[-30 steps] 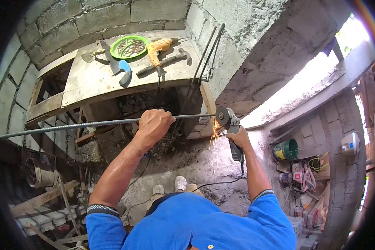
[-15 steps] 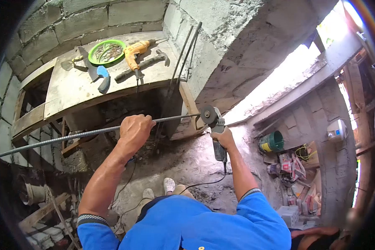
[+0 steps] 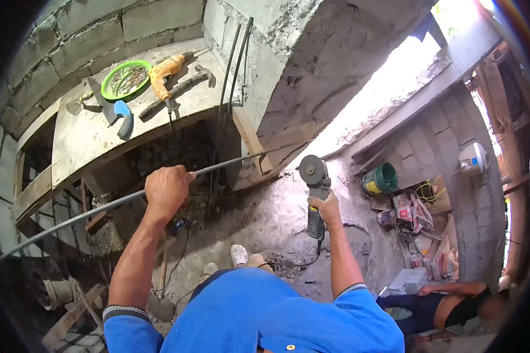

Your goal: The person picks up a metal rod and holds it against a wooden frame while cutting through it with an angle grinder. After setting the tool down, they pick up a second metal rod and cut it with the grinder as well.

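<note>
My left hand (image 3: pixel 168 191) is closed around a long ribbed steel rebar (image 3: pixel 229 163). The bar slants across the view from the lower left up toward the concrete column. In my right hand (image 3: pixel 328 209) is an angle grinder (image 3: pixel 315 223), gripped by its body with the thumb across it. Its round disc (image 3: pixel 312 169) points upward and stands to the right of the bar, apart from it. The grinder's cord (image 3: pixel 300 264) hangs from its lower end.
A wooden bench (image 3: pixel 82 141) at upper left bears a green tray (image 3: pixel 125 80) of small metal pieces, a yellow drill (image 3: pixel 166 73), a hammer (image 3: pixel 179 93) and a blue-handled saw (image 3: pixel 123 117). A green bucket (image 3: pixel 380 179) lies right. Another person (image 3: pixel 447 306) is at lower right.
The grinder's disc has moved away from the rebar's end, to the right and slightly down. My left hand with the rebar sits further left. More of the other person shows.
</note>
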Action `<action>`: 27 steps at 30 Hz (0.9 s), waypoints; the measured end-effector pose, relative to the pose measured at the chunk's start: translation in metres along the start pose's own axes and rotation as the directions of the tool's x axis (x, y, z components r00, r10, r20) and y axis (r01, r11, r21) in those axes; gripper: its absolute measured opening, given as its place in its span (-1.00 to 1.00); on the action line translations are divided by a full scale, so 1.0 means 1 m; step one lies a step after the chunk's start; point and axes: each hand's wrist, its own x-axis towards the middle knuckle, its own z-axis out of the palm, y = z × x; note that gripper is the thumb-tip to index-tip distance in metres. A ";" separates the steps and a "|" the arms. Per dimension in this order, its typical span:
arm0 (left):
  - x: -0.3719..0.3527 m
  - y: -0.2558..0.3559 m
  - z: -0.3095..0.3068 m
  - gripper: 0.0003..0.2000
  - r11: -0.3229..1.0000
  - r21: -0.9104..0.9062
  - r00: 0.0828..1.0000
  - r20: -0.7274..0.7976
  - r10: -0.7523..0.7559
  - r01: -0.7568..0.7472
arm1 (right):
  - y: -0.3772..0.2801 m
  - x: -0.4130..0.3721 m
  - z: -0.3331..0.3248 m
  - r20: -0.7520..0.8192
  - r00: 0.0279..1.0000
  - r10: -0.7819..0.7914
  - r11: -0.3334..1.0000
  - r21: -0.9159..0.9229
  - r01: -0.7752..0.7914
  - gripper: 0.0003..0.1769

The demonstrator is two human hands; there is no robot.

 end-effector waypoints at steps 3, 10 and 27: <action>-0.006 -0.006 0.006 -0.67 0.999 -0.016 0.999 -0.005 -0.031 0.031 | 0.001 -0.002 0.003 -0.011 0.998 0.064 0.992 0.109 -0.062 -0.41; -0.002 -0.017 0.013 -0.62 0.998 0.053 1.000 0.010 0.016 -0.017 | -0.005 -0.008 0.011 0.026 0.999 0.028 0.987 0.160 -0.032 -0.40; -0.009 -0.020 0.022 -0.57 0.986 0.150 0.997 0.035 0.071 -0.075 | -0.050 0.043 0.052 0.131 0.985 -0.116 0.944 -0.293 0.150 -0.17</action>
